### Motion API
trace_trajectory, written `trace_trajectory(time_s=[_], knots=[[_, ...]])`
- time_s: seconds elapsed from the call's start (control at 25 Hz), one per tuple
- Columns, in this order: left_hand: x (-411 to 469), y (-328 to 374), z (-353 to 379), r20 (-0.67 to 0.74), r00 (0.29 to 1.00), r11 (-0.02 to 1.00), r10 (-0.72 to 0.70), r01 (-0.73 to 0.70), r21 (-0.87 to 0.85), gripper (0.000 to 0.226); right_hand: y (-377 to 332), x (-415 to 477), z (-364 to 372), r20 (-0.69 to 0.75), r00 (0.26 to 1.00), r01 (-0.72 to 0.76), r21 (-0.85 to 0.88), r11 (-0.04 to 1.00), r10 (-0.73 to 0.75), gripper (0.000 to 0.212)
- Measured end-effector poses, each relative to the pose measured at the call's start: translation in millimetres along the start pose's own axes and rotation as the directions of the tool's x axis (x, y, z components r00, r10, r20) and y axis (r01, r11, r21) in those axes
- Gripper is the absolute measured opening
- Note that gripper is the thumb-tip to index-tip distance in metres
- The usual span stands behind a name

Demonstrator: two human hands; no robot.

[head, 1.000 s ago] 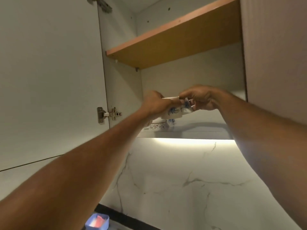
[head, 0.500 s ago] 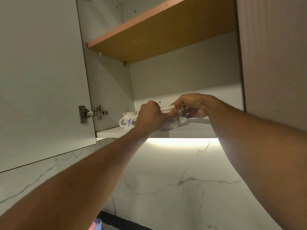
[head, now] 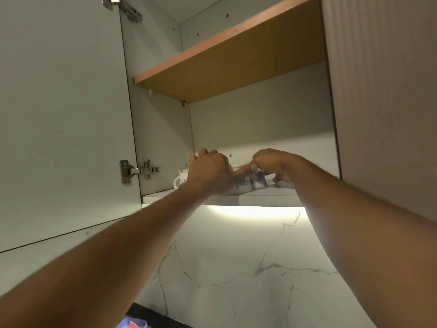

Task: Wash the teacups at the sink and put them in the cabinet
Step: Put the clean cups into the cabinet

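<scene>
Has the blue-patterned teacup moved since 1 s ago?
Yes. The teacup has come down toward the cabinet's bottom shelf, right of the other teacup.

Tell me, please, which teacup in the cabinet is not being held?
The teacup at far left, handle showing; the left hand and right hand grip the blue-patterned teacup.

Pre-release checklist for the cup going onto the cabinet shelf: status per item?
1. Cabinet door open, out of the way: ok.
2. Left hand and right hand both hold the teacup: ok.
3. Teacup rim up: ok.
4. Teacup base seated on the bottom shelf: cannot tell, hands cover it.
5. Gap to the other cup on the left: cannot tell, left hand hides it.
</scene>
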State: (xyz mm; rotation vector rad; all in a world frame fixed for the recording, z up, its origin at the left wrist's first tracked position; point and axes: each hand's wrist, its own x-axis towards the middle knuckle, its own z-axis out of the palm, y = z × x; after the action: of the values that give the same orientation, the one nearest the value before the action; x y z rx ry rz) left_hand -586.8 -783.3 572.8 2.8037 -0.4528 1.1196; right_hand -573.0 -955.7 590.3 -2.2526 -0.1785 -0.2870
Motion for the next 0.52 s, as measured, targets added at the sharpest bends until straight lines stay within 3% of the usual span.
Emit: trace_trajectory(time_s=[0.12,0.2,0.32,0.52], knots=[[9.1,-6.6,-30.7,0.259,0.958,0.944,0.120,-0.029,-0.330,0.066,0.7,-1.5,3.0,-0.139,0.983,0.099,-0.174,0.980,-0.123,0.045],[15.2,-6.2,-43.5,0.344,0.923,0.934,0.171,-0.040,-0.355,0.049,3.5,2.6,4.7,-0.169,0.967,0.159,-0.176,0.971,-0.189,0.045],[20.8,-1.5,-41.3,0.281,0.939,0.962,0.199,-0.132,-0.240,0.045,3.8,7.6,8.4,-0.173,0.962,0.170,-0.223,0.960,-0.211,0.044],[31.6,-4.0,-20.2,0.212,0.956,0.955,0.203,-0.145,-0.260,0.042,12.1,14.8,13.8,-0.198,0.948,0.182,-0.312,0.932,-0.251,0.047]])
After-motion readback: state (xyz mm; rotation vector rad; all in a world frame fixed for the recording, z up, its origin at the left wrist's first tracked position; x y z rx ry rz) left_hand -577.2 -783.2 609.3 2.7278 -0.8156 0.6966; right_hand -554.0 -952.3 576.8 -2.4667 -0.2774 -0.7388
